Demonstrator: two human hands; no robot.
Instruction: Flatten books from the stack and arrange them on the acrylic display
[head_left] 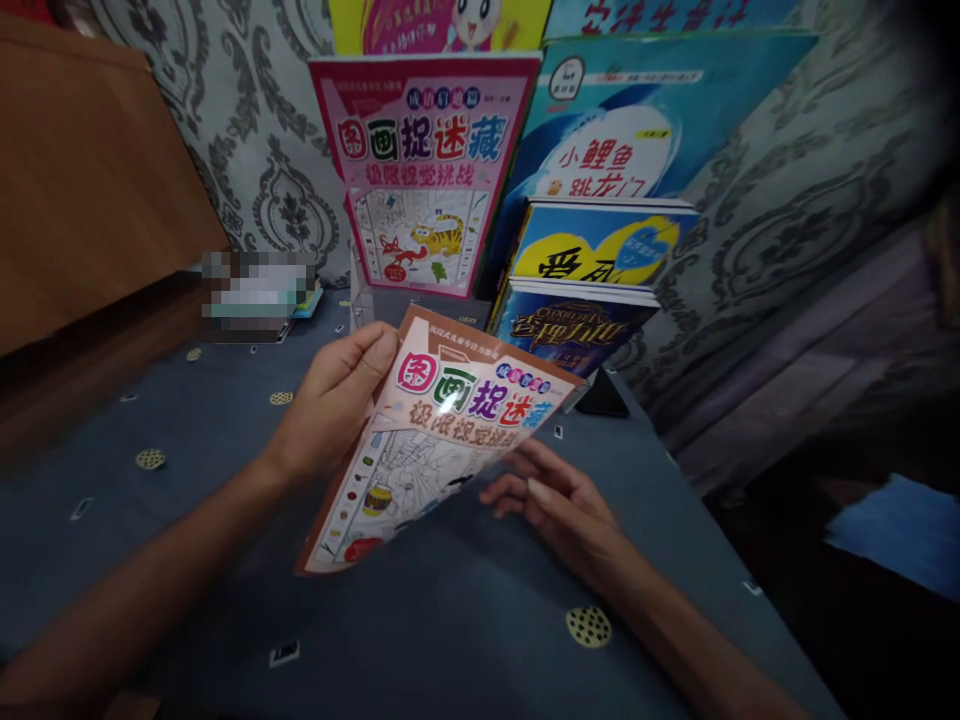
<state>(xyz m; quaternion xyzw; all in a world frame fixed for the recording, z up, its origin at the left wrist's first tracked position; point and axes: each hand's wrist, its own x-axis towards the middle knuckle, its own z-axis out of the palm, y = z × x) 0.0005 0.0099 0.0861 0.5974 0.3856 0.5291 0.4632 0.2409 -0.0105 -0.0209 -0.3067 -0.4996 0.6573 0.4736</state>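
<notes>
My left hand point(337, 395) grips a thin brown-bordered picture book point(442, 430) by its upper left edge, thumb on the cover. The book is tilted above the table, and its right side curls back. Just beyond its lower right edge is my right hand point(562, 505), fingers loosely curled and apart, holding nothing; whether a fingertip touches the book's back I cannot tell. Behind them a pink picture book point(431, 180) of similar design stands upright. Right of it, a blue-and-yellow book point(600, 245) and a dark blue book point(577, 325) stand in front of a teal book point(675, 110).
The table point(210, 520) has a dark grey-blue patterned cloth. A wooden panel point(97, 150) rises at the left, near a partly blurred pile of books point(259, 295). A dark flat object point(602, 397) lies by the standing books. The table's right edge drops off beside a blue cloth-like item point(900, 535).
</notes>
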